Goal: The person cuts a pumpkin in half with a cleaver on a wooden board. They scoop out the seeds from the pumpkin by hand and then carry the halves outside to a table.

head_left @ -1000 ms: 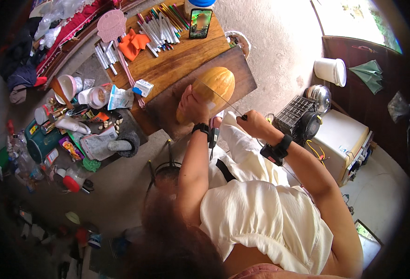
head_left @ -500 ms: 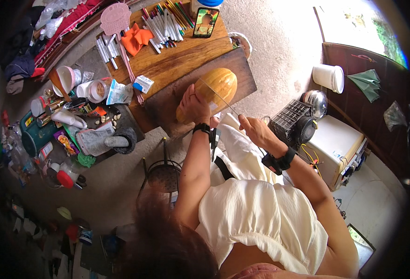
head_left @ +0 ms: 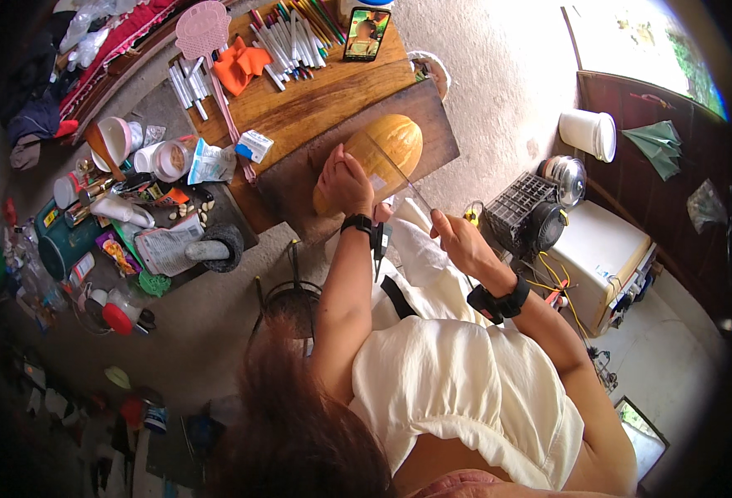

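Wooden table (head_left: 324, 91), dark cutting board (head_left: 299, 178), concrete floor (head_left: 499, 75), perhaps outdoors.

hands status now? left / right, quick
Left hand: closed over the near end of the orange melon, steadying it on the dark cutting board.
Right hand: shut on the knife handle, blade against the melon.

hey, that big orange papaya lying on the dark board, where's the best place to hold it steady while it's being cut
Probably the near end of the papaya, from above, where the left hand already presses down. The fruit lies on its side on the cutting board and is rounded, so it could roll; a palm over the top with fingers curled resists that. The right hand holds the knife across the middle, so stay clear of that.
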Available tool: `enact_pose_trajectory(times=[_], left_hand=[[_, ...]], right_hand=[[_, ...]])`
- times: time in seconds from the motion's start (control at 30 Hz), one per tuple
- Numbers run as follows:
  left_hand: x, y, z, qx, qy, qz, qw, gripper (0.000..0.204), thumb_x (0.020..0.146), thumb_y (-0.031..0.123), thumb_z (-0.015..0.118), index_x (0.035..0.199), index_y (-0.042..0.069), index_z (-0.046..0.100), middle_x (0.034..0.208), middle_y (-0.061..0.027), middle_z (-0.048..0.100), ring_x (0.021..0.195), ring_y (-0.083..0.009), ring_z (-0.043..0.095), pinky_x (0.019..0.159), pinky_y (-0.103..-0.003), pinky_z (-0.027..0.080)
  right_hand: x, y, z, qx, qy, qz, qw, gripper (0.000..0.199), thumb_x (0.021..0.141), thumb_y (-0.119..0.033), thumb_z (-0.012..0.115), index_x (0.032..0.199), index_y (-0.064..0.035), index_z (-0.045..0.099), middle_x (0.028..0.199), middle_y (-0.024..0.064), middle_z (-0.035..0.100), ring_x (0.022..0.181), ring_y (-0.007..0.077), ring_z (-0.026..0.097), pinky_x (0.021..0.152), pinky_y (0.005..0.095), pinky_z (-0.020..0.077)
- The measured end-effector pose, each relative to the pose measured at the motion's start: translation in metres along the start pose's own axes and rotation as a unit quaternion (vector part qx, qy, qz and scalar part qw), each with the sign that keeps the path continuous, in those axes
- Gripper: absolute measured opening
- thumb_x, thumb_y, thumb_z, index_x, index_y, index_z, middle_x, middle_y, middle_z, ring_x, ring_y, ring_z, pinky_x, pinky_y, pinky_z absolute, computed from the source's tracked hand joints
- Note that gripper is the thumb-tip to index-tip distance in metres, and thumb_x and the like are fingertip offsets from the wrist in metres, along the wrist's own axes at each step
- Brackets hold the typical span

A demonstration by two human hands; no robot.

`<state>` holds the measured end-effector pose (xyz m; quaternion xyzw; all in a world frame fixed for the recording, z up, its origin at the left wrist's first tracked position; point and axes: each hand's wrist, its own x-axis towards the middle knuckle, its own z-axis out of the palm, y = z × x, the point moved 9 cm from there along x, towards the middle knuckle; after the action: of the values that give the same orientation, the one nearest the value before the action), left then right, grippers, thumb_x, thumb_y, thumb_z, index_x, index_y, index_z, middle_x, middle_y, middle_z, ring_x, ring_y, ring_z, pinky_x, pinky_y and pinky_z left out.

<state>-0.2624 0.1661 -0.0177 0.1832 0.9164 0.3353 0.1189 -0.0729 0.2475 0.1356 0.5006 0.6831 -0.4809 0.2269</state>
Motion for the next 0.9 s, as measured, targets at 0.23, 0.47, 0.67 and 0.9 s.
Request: enact_pose_trajectory(times=[0.23,0.47,0.67,0.9], left_hand=[[0.002,0.001,-0.002,-0.022,0.009,-0.006,1.0,0.043,0.103,0.034,0.036,0.119,0.01,0.068,0.123,-0.0061,0.068,0.116,-0.0255,0.06,0.099,-0.044,0.041],[0.004,0.002,-0.003,-0.009,0.022,0.012,1.0,0.036,0.102,0.031,0.042,0.119,0.011,0.066,0.12,-0.0066,0.068,0.113,-0.0252,0.061,0.096,-0.043,0.041],[0.002,0.002,0.0,-0.022,0.024,0.018,0.999,0.037,0.102,0.031,0.04,0.119,0.01,0.066,0.121,-0.0066,0.067,0.113,-0.0259,0.061,0.096,-0.043,0.041],[0.007,-0.004,0.0,-0.028,0.001,-0.007,1.0,0.042,0.103,0.034,0.037,0.12,0.009,0.066,0.124,-0.0059,0.067,0.119,-0.0244,0.059,0.099,-0.042,0.039]], right_hand=[[0.009,0.0,0.005,-0.009,0.0,0.043,0.999,0.071,0.103,-0.054,0.031,0.088,0.0046,0.068,0.084,0.0287,0.066,0.087,0.0432,0.065,0.082,0.0468,0.0481],[0.011,-0.007,0.006,-0.005,0.021,0.014,1.0,0.072,0.103,-0.055,0.031,0.085,0.0055,0.066,0.072,0.0214,0.061,0.073,0.035,0.061,0.073,0.0438,0.0476],[0.019,-0.008,0.003,-0.037,0.044,0.016,0.998,0.072,0.104,-0.052,0.034,0.073,0.0071,0.058,0.055,0.0175,0.05,0.055,0.0273,0.054,0.06,0.0436,0.0445],[0.032,-0.018,0.012,-0.068,0.057,0.028,0.996,0.069,0.105,-0.046,0.038,0.068,0.0103,0.053,0.06,0.0318,0.048,0.051,0.0358,0.048,0.061,0.0494,0.0434]])
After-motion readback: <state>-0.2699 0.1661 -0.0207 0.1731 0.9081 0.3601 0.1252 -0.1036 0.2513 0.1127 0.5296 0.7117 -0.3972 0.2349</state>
